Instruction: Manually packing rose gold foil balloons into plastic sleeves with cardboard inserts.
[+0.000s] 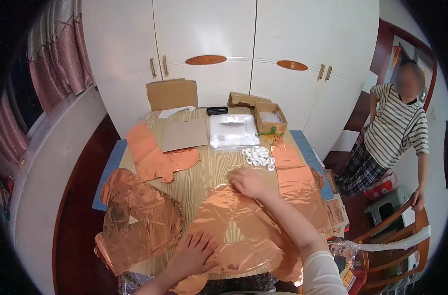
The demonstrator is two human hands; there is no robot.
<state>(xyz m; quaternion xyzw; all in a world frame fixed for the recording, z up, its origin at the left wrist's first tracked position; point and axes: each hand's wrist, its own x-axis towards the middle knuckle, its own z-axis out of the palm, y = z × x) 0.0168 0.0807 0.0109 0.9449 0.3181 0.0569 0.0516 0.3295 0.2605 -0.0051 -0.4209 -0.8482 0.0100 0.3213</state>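
Observation:
In front of me on the table lies a flat copper-coloured foil balloon (248,211) with a triangular gap in its middle. My left hand (199,250) rests palm down on its lower left part, fingers spread. At the balloon's top edge, my right hand (247,183) touches the foil with its fingers loosely bent and pointing left; nothing shows in them. Another crumpled foil balloon (152,216) lies to the left, also with a triangular gap. Further flat foil pieces are at the far left (150,157) and along the right side (295,182).
White ring-shaped rolls (258,157) lie beyond my right hand. Behind them are a clear plastic packet (233,132), a cardboard box (270,118), a cardboard sheet (184,135) and a black tray (217,110). A person (398,128) stands at right, one hand on a wooden chair (401,246).

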